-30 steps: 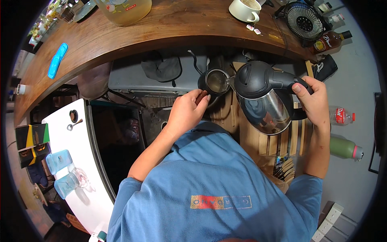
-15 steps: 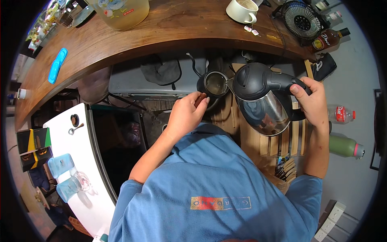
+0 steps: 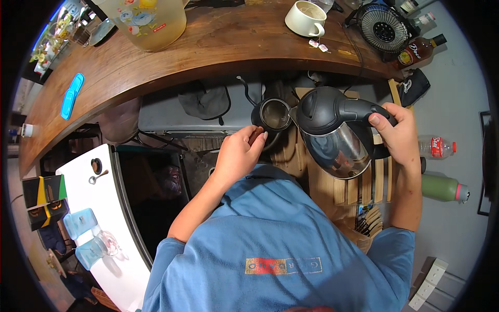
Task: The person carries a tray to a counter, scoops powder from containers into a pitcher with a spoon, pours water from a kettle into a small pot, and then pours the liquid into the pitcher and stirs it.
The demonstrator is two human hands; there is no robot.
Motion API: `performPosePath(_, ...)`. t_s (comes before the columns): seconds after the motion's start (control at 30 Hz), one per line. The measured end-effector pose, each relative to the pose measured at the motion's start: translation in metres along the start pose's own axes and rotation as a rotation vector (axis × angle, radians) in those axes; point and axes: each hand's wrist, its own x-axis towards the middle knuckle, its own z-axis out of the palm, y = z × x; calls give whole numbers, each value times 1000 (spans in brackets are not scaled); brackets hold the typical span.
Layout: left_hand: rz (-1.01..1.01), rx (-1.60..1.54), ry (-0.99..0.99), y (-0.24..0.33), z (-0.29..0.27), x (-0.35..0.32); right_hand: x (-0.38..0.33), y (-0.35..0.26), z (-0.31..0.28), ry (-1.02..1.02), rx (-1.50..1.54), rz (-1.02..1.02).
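Observation:
My right hand [image 3: 397, 132] is wrapped round the black handle of an electric kettle [image 3: 340, 151] with a black lid and shiny steel body. The kettle is tilted, and its spout [image 3: 293, 115] reaches the rim of a black gooseneck kettle [image 3: 274, 114], whose top is open. I cannot make out a stream of water between them. Close by, my left hand [image 3: 240, 151] is closed on the gooseneck kettle's brown handle [image 3: 255, 135], mostly hidden by my fingers. The thin curved spout of the gooseneck kettle points away to the far left.
Beyond my hands runs a curved wooden counter [image 3: 218, 47] with a large patterned pitcher [image 3: 150, 26], a white mug [image 3: 305, 20] and a small fan [image 3: 382, 28]. Slatted wood [image 3: 358, 182] lies below the electric kettle. Bottles [image 3: 442, 187] stand right; a white-topped cabinet [image 3: 86, 182] stands left.
The view has shifted slightly, with the counter now a little lower in the picture. Both hands keep their grips, and the electric kettle's spout stays at the gooseneck kettle's rim.

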Motion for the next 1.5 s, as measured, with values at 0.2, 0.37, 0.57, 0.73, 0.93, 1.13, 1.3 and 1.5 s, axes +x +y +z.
performPosePath(0.2,-14,37,-19,4,-3,2,2,2,0,7,-37,-3)
performPosePath(0.37,-5,64,-15,4,-4,4,4,3,0,-2,-14,2)
performPosePath(0.57,-19,84,-21,4,-5,7,6,-3,2,3,-4,14)
performPosePath(0.73,-7,63,-4,2,-5,7,7,-1,2,4,2,-1)
performPosePath(0.93,17,46,16,0,-5,8,9,-4,2,-4,-6,23)
performPosePath(1.13,6,30,24,0,-5,9,10,-5,3,-10,12,25)
performPosePath(1.3,45,30,45,0,-5,9,11,-3,1,-6,9,25)
performPosePath(1.5,-1,-13,20,0,-4,8,10,-1,2,3,15,33)
